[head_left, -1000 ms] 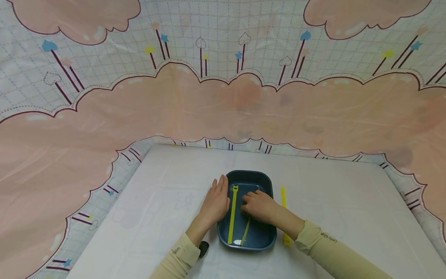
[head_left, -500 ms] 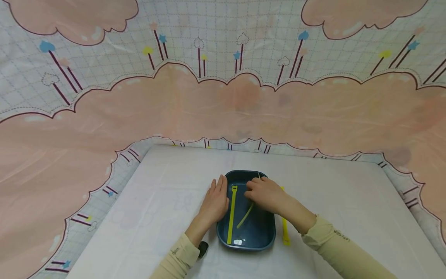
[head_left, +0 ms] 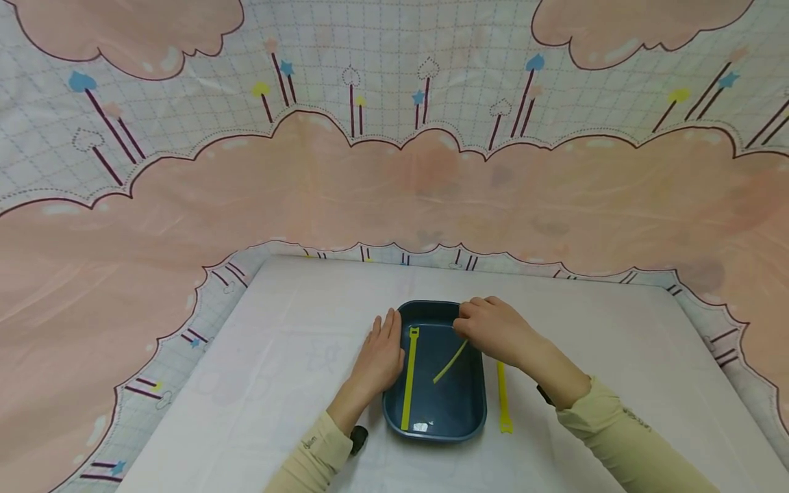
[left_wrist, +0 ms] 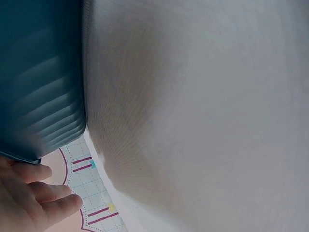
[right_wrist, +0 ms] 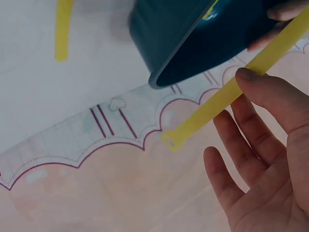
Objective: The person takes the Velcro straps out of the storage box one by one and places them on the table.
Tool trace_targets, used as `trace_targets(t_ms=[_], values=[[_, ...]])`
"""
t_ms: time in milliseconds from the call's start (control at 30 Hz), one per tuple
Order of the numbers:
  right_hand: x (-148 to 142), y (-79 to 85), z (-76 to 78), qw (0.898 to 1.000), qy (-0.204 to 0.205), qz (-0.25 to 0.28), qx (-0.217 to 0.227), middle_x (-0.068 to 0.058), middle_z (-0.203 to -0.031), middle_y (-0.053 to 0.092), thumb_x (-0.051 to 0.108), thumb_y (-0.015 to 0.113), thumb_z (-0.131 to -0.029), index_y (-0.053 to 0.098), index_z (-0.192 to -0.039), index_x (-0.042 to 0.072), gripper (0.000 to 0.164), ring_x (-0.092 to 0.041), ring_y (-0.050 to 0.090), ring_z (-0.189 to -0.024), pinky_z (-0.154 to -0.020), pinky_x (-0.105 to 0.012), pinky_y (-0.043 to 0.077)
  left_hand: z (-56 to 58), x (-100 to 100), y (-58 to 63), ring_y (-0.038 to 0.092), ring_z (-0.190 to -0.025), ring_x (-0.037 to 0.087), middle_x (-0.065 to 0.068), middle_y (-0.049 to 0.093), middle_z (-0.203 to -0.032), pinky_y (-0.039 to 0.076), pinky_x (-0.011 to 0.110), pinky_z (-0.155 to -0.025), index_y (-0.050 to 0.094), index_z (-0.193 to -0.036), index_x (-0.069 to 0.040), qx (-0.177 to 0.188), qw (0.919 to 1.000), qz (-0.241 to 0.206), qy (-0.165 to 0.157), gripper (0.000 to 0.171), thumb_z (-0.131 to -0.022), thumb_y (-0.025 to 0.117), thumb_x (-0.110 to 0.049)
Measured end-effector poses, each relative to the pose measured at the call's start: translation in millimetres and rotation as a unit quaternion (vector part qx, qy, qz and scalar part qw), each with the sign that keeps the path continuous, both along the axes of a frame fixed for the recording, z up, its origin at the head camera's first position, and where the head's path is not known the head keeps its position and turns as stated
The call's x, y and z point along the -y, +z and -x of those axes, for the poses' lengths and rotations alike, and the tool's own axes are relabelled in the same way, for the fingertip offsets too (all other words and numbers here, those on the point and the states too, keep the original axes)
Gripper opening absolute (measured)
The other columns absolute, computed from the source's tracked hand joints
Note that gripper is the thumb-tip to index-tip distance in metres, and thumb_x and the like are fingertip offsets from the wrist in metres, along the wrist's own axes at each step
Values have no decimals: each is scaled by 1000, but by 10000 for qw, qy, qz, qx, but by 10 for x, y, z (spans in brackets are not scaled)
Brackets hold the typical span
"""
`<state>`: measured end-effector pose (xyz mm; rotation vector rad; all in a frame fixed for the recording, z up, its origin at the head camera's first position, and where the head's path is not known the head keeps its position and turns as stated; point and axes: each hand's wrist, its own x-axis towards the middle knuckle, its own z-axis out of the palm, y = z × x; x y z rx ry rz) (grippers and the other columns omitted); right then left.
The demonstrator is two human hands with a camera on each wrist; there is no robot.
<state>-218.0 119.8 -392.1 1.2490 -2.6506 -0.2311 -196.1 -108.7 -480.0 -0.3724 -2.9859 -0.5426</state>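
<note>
Three yellow strips [right_wrist: 205,114], one pinched in right grip [head_left: 496,332], and one tray [head_left: 446,411] against straight-fingered left grip [head_left: 379,359].

The grip of the right hand [right_wrist: 273,176], at the lower right of the frame, pinches a flat yellow strip [right_wrist: 205,113] beneath the thumb. The strip runs diagonally from its slotted end, just below centre, out past the upper right edge. A dark blue-green tray [right_wrist: 161,34] fills the top middle; fingers of the left hand [right_wrist: 288,10] show at upper right. Another yellow strip [right_wrist: 63,31] lies on the white worktop [right_wrist: 36,92], upper left. Scallop-patterned cloth [right_wrist: 91,193] spreads below.
</note>
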Motion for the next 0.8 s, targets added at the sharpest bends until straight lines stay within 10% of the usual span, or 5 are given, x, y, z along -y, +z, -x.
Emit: trace_targets(t_ms=[800], values=[[-223, 42, 31, 9993, -295, -91, 214, 0, -87, 62, 11, 85, -74, 69, -81, 20, 19, -20, 56, -84, -81, -38, 51, -3, 6, 15, 29, -140, 45, 24, 29, -155, 33, 54, -109, 32, -148, 8, -53, 10000, 17, -63, 59, -96, 54, -10]])
